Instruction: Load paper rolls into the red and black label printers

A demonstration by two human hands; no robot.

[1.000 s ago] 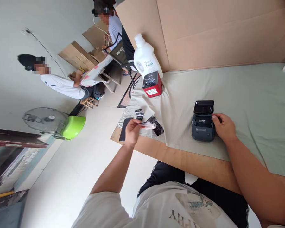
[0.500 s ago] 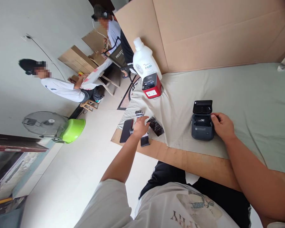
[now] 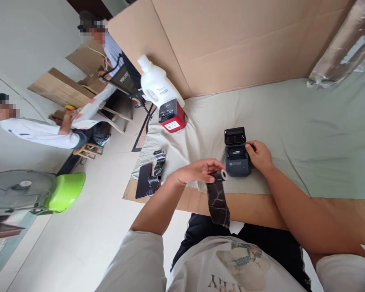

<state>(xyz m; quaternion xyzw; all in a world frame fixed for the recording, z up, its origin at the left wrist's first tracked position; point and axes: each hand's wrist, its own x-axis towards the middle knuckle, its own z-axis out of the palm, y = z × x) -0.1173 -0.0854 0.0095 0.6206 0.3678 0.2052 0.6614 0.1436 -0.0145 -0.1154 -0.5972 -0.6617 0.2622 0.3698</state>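
My left hand (image 3: 200, 171) is closed around a small roll of black labels (image 3: 218, 196), held above the table's front edge. Its loose strip hangs down, and the white core end points right. To the right stands a dark portable label printer (image 3: 237, 164) with its lid (image 3: 235, 136) swung up. The inside of its roll bay is too dark to make out. Gripping the printer's right edge by the hinge is my right hand (image 3: 259, 155), thumb on top and fingers curled. More black label rolls (image 3: 159, 164) lie unwound at the left, beside a dark phone (image 3: 144, 180).
A red and black box-shaped device (image 3: 172, 116) stands before a white jug (image 3: 160, 85). Cardboard (image 3: 231, 44) walls the table's back; a plastic-wrapped bundle (image 3: 343, 48) lies back right. Two people sit at the left, near a fan (image 3: 21, 188) and a green basin (image 3: 67, 190).
My left hand has picked up a label roll and carried it right, toward the printer. My right hand stays on the printer. The whole view has shifted to the right.
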